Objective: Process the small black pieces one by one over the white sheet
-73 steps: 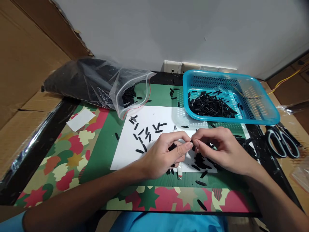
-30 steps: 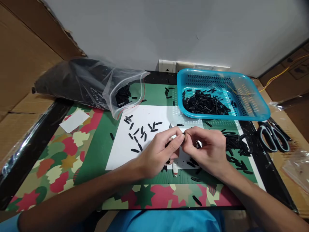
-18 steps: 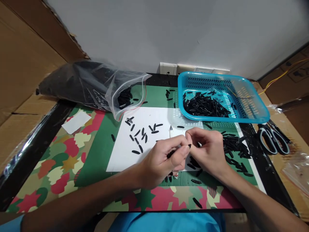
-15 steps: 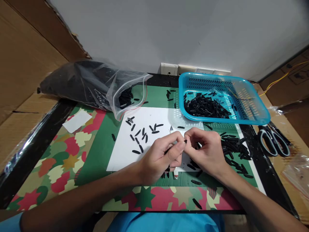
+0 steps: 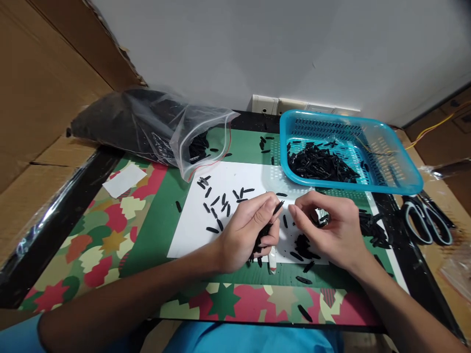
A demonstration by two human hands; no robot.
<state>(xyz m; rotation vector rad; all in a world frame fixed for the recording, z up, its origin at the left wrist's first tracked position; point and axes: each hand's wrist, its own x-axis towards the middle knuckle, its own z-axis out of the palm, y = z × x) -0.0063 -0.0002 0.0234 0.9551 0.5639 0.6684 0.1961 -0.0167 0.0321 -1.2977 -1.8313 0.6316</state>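
My left hand point(image 5: 243, 233) is closed around a bunch of slim black pieces point(image 5: 264, 236), pointed at the ends like seed husks. One black piece point(image 5: 278, 207) sticks out between its thumb and forefinger. To the right, a small gap away, my right hand point(image 5: 336, 228) has its fingers curled. A dark, shiny bit shows inside its curl; what that is I cannot make out. Both hands are above a white sheet of paper point(image 5: 187, 235), where several loose black pieces point(image 5: 220, 224) lie. A small black heap point(image 5: 302, 243) sits between the hands, beside a white stick-like object point(image 5: 272, 262).
A blue basket point(image 5: 351, 187) holding more black pieces stands at the back right. At the back left lies an open zip bag point(image 5: 121, 125) of them. Black-handled scissors point(image 5: 427, 223) rest at the right edge. A white paper scrap point(image 5: 125, 180) lies on the patterned mat point(image 5: 106, 240).
My hands have come apart: the right has drawn away to the right from the left. The piece at my left fingertips now points up and right. The view has shifted slightly.
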